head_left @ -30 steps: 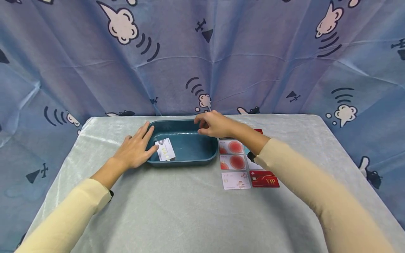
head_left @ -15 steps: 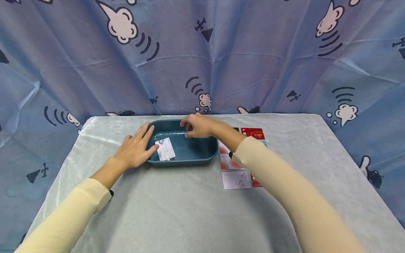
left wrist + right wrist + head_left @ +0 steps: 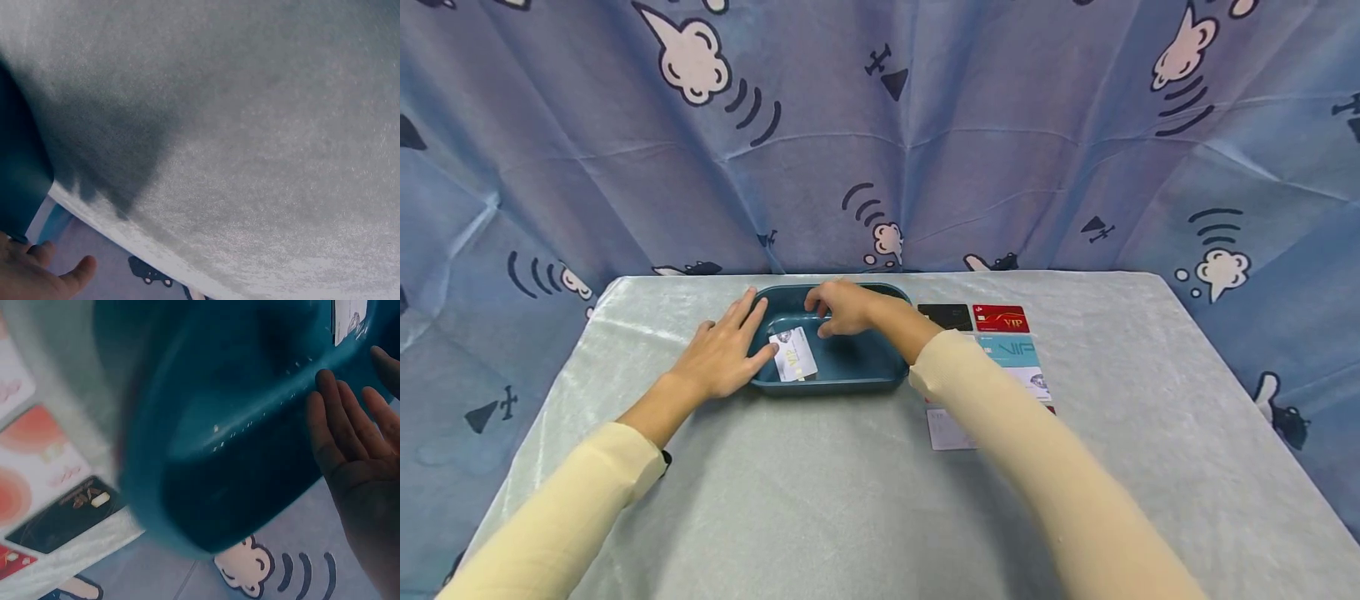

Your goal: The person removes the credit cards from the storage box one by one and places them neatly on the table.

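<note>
A dark teal rectangular tray [image 3: 880,386] stands near the back of the table, with a white VIP card [image 3: 795,354] inside at its left end. My left hand [image 3: 722,350] rests at the tray's left rim, fingers spread, the thumb reaching over the edge beside the card. Over the inside of the tray hovers my right hand [image 3: 846,307], to the right of the card. In the right wrist view its fingers [image 3: 350,419] are loosely bent and hold nothing; a part of the white card [image 3: 350,317] shows past them.
Right of the tray lie several cards in two columns: a black card [image 3: 945,317], a red VIP card [image 3: 1002,318], a teal-and-white card [image 3: 1009,350] and a pale pink card [image 3: 949,432]. My right sleeve covers others. A patterned blue curtain [image 3: 880,133] hangs behind the table.
My right hand has moved left, from above the tray's right rim to over its middle, nearer the white card. My left hand and the tray have stayed put.
</note>
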Motion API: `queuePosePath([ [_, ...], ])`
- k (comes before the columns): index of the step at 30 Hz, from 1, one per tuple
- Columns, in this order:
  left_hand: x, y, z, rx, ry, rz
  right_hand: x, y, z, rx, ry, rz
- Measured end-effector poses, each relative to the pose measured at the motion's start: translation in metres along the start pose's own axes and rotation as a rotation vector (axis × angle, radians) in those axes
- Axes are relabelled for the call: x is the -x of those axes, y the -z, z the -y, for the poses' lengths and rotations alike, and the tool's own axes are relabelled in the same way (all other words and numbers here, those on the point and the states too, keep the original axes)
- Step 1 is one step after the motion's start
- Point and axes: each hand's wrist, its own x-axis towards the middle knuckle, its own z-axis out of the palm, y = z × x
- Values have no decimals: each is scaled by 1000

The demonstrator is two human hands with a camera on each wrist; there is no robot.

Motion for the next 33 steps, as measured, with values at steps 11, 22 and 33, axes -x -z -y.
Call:
queuePosePath([
  [11,-1,0,-1,-10,4,2,-17,-7,10,28,-40,72],
  [22,-1,0,0,-16,-1,-2,-24,-5,22,51,-83,138],
  [33,-1,-3,2,-16,-7,-6,-32,-7,25,48,-97,185],
])
